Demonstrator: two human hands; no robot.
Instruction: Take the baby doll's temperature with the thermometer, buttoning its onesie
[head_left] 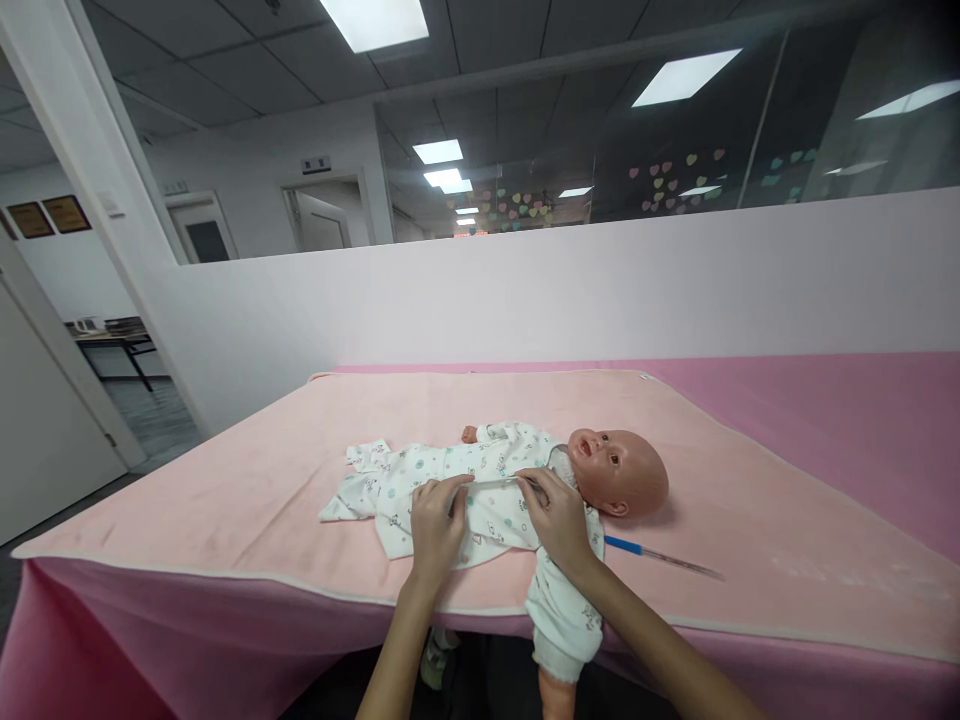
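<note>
A baby doll (622,470) lies on its back, its head to the right, dressed in a white patterned garment (427,462). Over the doll's chest, my left hand (437,525) pinches a thin white edge of this garment between thumb and fingertips. A short way to the right, my right hand (556,512) pinches the same edge, which runs fairly straight between both hands. Below my right forearm, one sleeved arm of the doll (566,625) hangs over the table's front edge. Beside the doll's shoulder rests a slim, glass-like stick with a blue end (624,545).
A peach mat (247,460) covers much of the table, over a pink cloth (847,430) that drapes down in front. Behind the table stands a white half wall (525,300) with glass above. At the left are a door (52,400) and a far desk (116,338).
</note>
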